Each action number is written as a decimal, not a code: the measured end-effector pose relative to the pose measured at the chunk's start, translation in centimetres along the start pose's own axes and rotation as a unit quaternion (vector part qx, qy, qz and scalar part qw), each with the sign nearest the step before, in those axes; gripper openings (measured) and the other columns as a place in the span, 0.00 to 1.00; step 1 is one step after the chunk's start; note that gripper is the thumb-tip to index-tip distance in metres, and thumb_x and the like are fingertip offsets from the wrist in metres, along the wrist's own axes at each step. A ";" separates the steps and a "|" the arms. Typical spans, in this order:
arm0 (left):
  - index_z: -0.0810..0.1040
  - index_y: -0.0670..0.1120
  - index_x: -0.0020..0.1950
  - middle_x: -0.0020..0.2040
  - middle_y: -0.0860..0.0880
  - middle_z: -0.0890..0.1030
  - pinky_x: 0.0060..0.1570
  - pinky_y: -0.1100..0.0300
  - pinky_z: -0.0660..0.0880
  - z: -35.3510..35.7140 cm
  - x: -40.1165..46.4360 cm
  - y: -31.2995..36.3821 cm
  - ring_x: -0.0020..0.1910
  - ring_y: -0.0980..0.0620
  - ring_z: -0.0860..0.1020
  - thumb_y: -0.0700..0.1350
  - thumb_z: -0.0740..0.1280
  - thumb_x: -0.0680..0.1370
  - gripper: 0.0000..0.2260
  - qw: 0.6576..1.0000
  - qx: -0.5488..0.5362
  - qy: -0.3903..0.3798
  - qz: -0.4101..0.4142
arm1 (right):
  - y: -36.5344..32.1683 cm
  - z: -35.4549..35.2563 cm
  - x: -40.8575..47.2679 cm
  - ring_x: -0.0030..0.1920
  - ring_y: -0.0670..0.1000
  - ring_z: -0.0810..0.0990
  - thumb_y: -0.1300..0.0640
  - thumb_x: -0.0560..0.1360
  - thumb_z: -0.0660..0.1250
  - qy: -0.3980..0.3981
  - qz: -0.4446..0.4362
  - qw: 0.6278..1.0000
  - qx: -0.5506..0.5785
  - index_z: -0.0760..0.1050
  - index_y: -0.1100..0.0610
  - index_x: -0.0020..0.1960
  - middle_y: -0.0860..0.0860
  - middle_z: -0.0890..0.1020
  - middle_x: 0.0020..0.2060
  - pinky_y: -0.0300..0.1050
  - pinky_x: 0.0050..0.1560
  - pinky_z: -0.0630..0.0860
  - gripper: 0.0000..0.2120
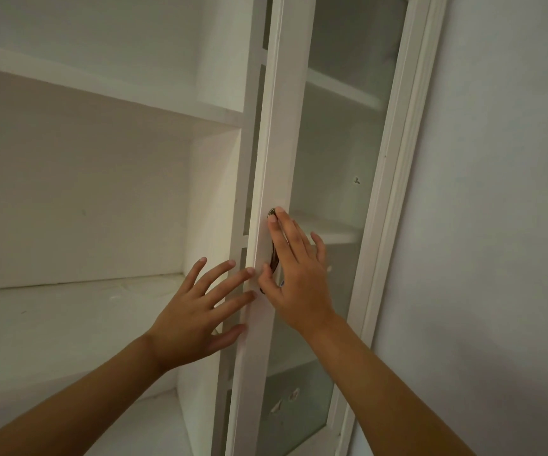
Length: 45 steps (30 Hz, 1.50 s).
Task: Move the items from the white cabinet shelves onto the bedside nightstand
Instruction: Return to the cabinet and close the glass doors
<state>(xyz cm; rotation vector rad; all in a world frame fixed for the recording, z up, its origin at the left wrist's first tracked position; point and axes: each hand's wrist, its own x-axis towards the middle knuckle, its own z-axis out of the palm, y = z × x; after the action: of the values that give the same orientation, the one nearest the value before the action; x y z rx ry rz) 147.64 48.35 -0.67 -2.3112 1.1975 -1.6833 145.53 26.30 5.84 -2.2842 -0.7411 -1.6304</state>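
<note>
A person stands at a white cabinet (220,120), both bare arms raised to its glass door (338,153). The right hand (294,274) lies flat, fingers straight and released, over the dark metal handle (273,258) on the door's white stile (279,143), its fingertips reaching the handle's top end; nothing is grasped. The left hand (197,311) is likewise spread and released, its fingertips touching the edge of the same stile from the open side. The pose suggests the door is being steadied or swung by flat pressure from both sides rather than by a pull on the handle, though which way it is going cannot be told. The open bay on the left shows a deep lower shelf (69,324) and an upper shelf (108,80), both painted white with a few small marks and scuffs, and no items are visible on either. Behind the frosted pane more shelves show dimly, and near the bottom sit two small pale shapes (285,399) too blurred to identify; if any task items remain, they are likely behind this door. The nightstand is out of view. A plain pale wall (496,225) runs right of the cabinet's moulded frame, and the light is dim and even.
</note>
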 end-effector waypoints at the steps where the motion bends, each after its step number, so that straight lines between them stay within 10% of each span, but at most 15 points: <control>1: 0.79 0.52 0.71 0.80 0.46 0.69 0.76 0.32 0.63 0.2 0.0 -0.1 0.79 0.40 0.66 0.62 0.68 0.80 0.23 1.000 -0.006 0.005 -0.002 | 0.1 0.0 0.1 0.84 0.49 0.56 0.50 0.81 0.67 0.002 -0.005 1.000 -0.001 0.60 0.57 0.83 0.51 0.59 0.84 0.63 0.80 0.56 0.34; 45: 0.76 0.53 0.68 0.74 0.44 0.76 0.73 0.32 0.66 3.7 0.1 -0.5 0.75 0.39 0.71 0.61 0.71 0.77 0.23 0.993 -0.081 0.070 -0.043 | 1.7 2.7 1.1 0.81 0.54 0.64 0.54 0.76 0.73 0.042 -0.044 0.998 0.029 0.67 0.61 0.79 0.57 0.67 0.80 0.65 0.73 0.66 0.35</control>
<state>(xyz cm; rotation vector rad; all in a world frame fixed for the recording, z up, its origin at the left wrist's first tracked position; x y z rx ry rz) 150.97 47.21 -1.90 -2.4033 1.3232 -1.8721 148.95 26.41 6.09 -2.1567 -0.8680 -1.7092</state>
